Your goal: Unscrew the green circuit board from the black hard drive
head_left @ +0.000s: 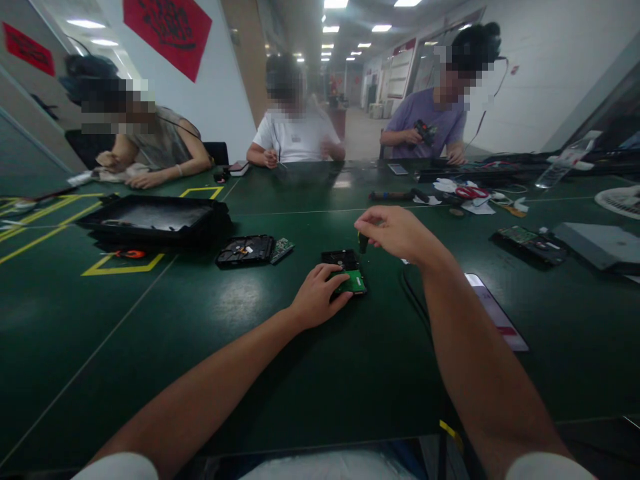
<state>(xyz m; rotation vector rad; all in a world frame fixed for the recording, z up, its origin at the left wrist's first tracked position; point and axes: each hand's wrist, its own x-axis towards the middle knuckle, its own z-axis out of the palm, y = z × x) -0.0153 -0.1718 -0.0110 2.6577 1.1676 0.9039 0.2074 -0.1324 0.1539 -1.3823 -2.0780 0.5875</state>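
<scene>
A small black hard drive (342,259) with a green circuit board (354,282) lies on the dark green table (210,347) in front of me. My left hand (319,295) rests on its near left side, fingers curled and pressing on the green board. My right hand (395,231) hovers just above and right of the drive, fingers closed around a dark tool (363,241) that points down toward it.
A second opened drive (246,251) with a loose board lies to the left, beside a black tray (155,220). A white strip (495,312) and a cable lie on the right, more drive parts (530,243) farther right. Three people work across the table.
</scene>
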